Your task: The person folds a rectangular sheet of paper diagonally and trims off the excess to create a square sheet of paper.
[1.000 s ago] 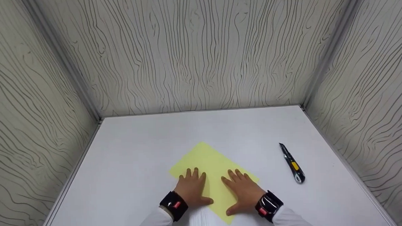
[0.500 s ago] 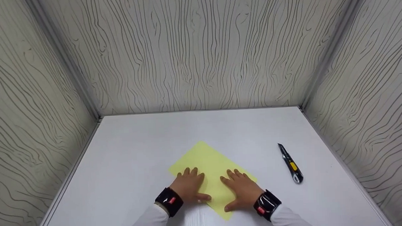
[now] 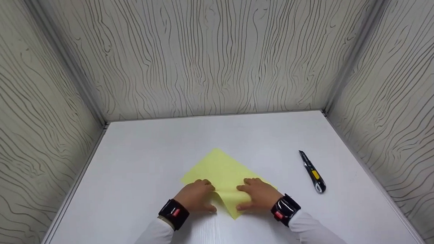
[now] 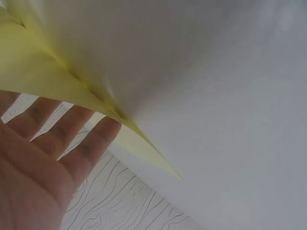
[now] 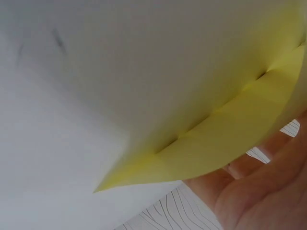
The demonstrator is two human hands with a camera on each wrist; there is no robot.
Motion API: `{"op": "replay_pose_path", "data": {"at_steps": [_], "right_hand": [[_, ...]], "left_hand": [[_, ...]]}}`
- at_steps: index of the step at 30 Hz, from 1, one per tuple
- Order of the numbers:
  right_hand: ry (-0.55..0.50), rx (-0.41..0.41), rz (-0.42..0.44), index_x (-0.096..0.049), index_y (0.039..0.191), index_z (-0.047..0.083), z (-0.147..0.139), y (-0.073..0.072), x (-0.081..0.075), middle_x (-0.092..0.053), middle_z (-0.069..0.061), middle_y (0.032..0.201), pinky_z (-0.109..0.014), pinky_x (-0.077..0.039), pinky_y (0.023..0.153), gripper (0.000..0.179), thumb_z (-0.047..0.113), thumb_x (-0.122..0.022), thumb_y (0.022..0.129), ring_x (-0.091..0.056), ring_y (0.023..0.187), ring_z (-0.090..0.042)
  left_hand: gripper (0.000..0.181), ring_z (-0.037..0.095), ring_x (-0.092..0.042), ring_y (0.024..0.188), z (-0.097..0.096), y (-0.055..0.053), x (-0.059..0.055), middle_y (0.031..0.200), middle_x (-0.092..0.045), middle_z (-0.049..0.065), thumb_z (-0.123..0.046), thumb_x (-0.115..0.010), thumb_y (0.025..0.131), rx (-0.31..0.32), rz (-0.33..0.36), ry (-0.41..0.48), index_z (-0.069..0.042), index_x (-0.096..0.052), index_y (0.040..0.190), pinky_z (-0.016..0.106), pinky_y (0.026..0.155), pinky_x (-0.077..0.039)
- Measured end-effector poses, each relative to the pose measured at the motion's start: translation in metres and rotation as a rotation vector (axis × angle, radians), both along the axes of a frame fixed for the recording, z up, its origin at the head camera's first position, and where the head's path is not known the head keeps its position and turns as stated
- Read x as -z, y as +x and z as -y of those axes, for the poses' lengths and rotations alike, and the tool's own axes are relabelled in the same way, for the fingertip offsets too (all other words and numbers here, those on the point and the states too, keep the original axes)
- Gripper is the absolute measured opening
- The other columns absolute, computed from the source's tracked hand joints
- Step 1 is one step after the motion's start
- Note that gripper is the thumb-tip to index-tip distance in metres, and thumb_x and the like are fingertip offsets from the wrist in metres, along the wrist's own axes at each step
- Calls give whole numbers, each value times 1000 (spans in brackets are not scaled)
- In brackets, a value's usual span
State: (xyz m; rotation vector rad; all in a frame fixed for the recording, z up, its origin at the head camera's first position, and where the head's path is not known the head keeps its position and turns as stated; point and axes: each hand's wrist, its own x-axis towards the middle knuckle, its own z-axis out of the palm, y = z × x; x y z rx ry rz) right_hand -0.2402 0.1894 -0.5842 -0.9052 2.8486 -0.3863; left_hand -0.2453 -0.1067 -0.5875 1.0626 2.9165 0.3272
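A square-cornered sheet of yellow paper lies askew on the white table, its far corner pointing away from me. My left hand rests on the sheet's left side, fingertips on top and the thumb stretched out beside its near edge. On the right side, my right hand has its fingers on the sheet and its thumb by the near corner. Between the hands the paper bulges up in a soft ridge. Both wrist views show the paper's edge arching up, with the fingers reaching over it; the fingertips are hidden there.
To the right of the paper lies a black utility knife with a yellow slider, its tip pointing away. Pale wood-grain panels enclose the white tabletop at the back and both sides.
The hands have gone from lying flat and spread to bent fingers, with the thumbs drawn closer to the fingers. The paper's near corner has shifted away from me, and its middle now bulges up.
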Motion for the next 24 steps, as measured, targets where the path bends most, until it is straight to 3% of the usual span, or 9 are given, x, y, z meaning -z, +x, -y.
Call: {"op": "replay_pose_path", "data": {"at_steps": [7, 11, 16, 24], "right_hand": [[17, 3, 27, -72, 140, 8, 0, -10, -6, -64, -27, 147, -63, -53, 110, 74, 66, -73, 94, -63, 133, -51], [17, 11, 57, -73, 138, 6, -2, -12, -8, -64, -26, 149, -62, -52, 113, 74, 66, -71, 96, -63, 135, -49], [9, 20, 93, -70, 139, 2, -5, -12, -9, -61, -27, 153, -62, -47, 118, 77, 66, -72, 96, -59, 141, -47], [-135, 10, 124, -63, 147, -2, -18, -2, -1, -62, -25, 153, -64, -45, 119, 88, 62, -82, 89, -57, 143, -47]], "left_hand": [[28, 24, -76, 99, 4, -2, -5, 108, -78, 7, -30, -76, 103, -2, -19, 137, -6, -76, 116, 37, 88, -63], [13, 19, -74, 88, 2, 2, -7, 96, -77, 4, -19, -67, 108, -15, -12, 203, -8, -73, 105, 35, 80, -62], [19, 12, -60, 71, 1, 1, -2, 77, -64, -2, -12, -66, 107, -14, -44, 188, -10, -67, 88, 32, 69, -56], [23, 15, -62, 69, 2, 3, 10, 73, -62, -3, -10, -64, 108, -7, -88, 182, -11, -60, 86, 32, 66, -54]]}}
